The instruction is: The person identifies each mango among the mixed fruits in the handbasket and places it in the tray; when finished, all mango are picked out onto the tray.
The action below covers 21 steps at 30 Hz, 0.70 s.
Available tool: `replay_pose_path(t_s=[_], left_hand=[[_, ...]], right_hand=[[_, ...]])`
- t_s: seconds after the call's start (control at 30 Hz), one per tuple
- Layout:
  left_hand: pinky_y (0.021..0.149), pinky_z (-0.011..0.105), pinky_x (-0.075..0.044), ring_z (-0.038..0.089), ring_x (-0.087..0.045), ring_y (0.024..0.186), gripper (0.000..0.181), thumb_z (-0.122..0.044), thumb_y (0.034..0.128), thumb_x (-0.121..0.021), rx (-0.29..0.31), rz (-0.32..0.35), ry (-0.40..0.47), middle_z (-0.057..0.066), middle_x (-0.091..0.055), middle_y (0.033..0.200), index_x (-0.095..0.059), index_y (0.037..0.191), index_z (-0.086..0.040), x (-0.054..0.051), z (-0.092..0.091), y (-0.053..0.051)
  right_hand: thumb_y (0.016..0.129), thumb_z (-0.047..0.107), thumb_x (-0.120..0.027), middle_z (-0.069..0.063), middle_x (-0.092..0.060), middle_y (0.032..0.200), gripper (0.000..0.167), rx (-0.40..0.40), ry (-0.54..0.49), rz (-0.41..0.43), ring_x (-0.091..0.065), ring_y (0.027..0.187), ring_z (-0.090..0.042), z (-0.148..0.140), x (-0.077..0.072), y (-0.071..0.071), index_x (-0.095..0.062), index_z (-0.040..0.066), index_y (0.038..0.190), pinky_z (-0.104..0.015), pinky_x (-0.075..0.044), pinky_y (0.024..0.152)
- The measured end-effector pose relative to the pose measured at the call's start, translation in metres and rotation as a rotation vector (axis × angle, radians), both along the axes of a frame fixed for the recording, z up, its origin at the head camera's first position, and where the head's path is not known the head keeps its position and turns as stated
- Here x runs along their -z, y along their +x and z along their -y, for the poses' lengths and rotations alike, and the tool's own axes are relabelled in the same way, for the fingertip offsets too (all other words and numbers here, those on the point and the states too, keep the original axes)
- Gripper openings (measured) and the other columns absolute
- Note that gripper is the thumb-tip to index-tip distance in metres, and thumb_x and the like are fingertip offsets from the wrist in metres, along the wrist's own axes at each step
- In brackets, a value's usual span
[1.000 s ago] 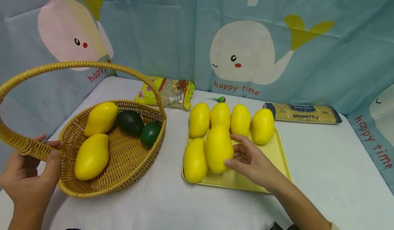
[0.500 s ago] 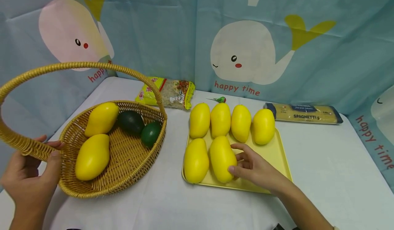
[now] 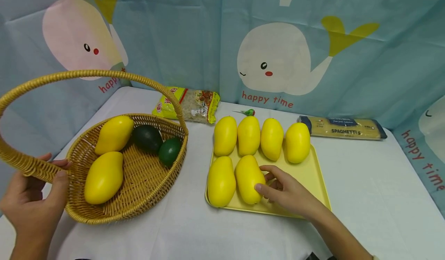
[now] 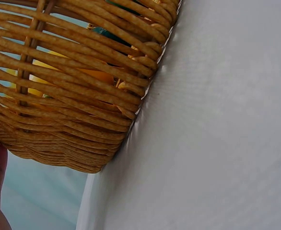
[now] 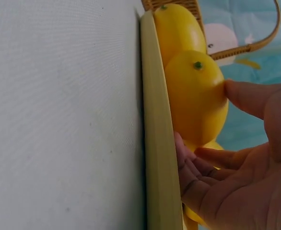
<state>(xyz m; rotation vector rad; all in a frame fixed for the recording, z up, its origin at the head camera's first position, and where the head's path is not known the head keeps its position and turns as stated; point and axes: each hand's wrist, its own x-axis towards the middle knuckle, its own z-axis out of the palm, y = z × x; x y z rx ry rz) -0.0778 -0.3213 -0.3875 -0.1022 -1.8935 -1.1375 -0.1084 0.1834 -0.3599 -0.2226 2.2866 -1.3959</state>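
At the left, my left hand holds the handle base of a wicker basket, thumb in front and fingers behind. Inside the basket lie two yellow mangoes, a dark avocado and a smaller green fruit. My right hand has its thumb and fingers around the right side of a mango, which lies at the front of a yellow tray. Another mango is just left of it, and several more stand along the tray's back. The right wrist view shows the thumb touching the held mango.
Behind the basket lies a yellow food packet. A small green wrapped item is behind the tray, and a spaghetti packet lies at the back right. A whale-print curtain hangs behind the white table.
My right hand has lowered a mango onto the front of the tray, beside the front-left one, then shifted it slightly left. My left hand and the basket have stayed put.
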Motion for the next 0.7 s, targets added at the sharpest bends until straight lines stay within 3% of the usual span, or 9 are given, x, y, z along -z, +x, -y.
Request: replay_pose_path(t_s=[0.4, 0.7], left_hand=[[0.090, 0.013, -0.049, 0.005, -0.067, 0.096, 0.043, 0.012, 0.0845, -0.059, 0.007, -0.004, 0.008, 0.000, -0.069, 0.108, -0.060, 0.128, 0.010, 0.0010, 0.0007, 0.0000], [0.090, 0.012, -0.049, 0.004, -0.067, 0.097, 0.043, 0.011, 0.0848, -0.058, 0.004, -0.002, -0.001, -0.001, -0.069, 0.108, -0.060, 0.128, 0.010, 0.0003, 0.0004, 0.0000]], right_hand=[[0.096, 0.031, -0.068, -0.008, -0.061, 0.112, 0.058, -0.021, 0.058, -0.121, -0.059, 0.083, -0.021, 0.0033, 0.0019, 0.0035, -0.051, 0.001, 0.143, -0.028, -0.053, 0.069], [0.095, 0.036, -0.068, -0.005, -0.062, 0.108, 0.060, 0.002, 0.106, -0.117, -0.059, 0.083, -0.020, 0.0038, -0.0002, 0.0043, -0.052, 0.004, 0.143, -0.028, -0.053, 0.069]])
